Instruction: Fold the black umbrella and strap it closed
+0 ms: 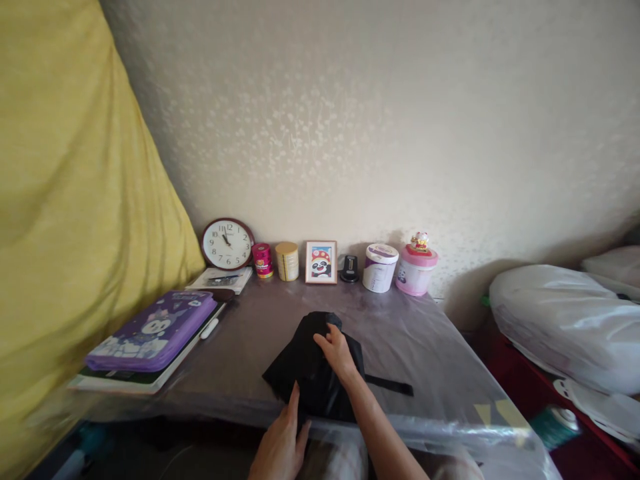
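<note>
A loosely gathered piece of black fabric, which looks like a folded umbrella (313,373), lies at the front of the table. A narrow black strap (393,385) sticks out from its right side. My right hand (336,350) is over the upper part, thumb and index finger on the fabric and the other fingers mostly hidden. At the near left edge, my left hand (283,437) has the fabric between its thumb and index finger. The underside of the fabric is hidden.
Plastic film covers the table (425,347). Left lie a purple case (155,330) on books and a white marker (209,328). Along the wall stand a clock (227,244), tins, a picture frame (321,281), a black device (350,268) and two tubs. White bags (565,320) sit right.
</note>
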Available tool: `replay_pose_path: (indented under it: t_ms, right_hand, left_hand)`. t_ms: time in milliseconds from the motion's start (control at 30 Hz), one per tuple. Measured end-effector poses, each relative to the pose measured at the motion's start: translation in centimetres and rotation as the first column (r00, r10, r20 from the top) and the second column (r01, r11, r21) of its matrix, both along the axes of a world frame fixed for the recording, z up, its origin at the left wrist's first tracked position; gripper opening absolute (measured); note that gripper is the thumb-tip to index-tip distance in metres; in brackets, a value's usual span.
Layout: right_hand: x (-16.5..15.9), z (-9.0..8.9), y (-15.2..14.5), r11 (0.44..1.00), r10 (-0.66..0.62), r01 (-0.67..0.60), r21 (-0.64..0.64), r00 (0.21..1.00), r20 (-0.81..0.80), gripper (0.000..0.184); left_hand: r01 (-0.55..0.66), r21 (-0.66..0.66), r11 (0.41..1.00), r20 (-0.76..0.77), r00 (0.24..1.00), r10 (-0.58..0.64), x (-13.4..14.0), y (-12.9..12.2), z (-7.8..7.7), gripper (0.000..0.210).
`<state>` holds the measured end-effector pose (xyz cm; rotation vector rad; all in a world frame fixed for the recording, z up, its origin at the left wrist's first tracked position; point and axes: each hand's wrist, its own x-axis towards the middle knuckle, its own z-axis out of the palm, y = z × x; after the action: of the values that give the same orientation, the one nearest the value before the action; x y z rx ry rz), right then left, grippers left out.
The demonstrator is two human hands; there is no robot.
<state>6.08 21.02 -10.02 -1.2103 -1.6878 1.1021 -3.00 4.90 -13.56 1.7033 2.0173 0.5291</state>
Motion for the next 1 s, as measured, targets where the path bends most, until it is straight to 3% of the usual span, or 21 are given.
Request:
replay_pose_path:
  t_ms: [200,333,500,600,767,900,1000]
  right_hand:
    - [-0.8,-0.2,0.3,0.998,0.056,-0.049,-0.042,0.983,0.174,0.049]
    - [-0.9,0.1,0.6,0.988,0.143,-0.131,-0.079,0.974,0.174,0.047]
    - [-0.9,-0.4,0.9,0.971,0.210,-0.196,-0.135,0.973,0.095,0.048]
    - [-0.9,-0.6,1.0,0.975,0.199,-0.183,-0.128,0.972,0.124,0.046]
    - [-1.0,-0.1,0.9,0.979,0.194,-0.182,-0.092,0.968,0.157,0.045]
    - [-0.7,0.6,0.0,0.977,0.214,-0.212,-0.026,0.962,0.169,0.036]
    - [0.0,0.9,-1.3,0.961,0.225,-0.246,0.127,0.961,0.159,0.026]
  left_hand:
    - [-0.026,-0.046,0.999,-0.026,0.999,0.025,-0.1,0.1,0.0,0.056]
    - [-0.044,-0.068,0.997,-0.004,0.999,0.043,-0.1,-0.1,0.7,0.058]
    - [-0.118,0.061,0.991,0.039,0.993,0.115,0.0,-0.6,0.5,0.064]
    - [-0.055,0.116,0.992,-0.023,0.998,0.058,0.2,-0.8,1.0,0.064]
    - [-0.016,-0.125,0.992,-0.186,0.983,-0.007,0.9,0.0,2.7,0.069]
    - [-0.018,-0.129,0.991,-0.141,0.990,0.000,0.8,0.7,2.5,0.064]
    - [-0.034,-0.118,0.992,-0.117,0.993,0.020,0.6,0.8,1.6,0.063]
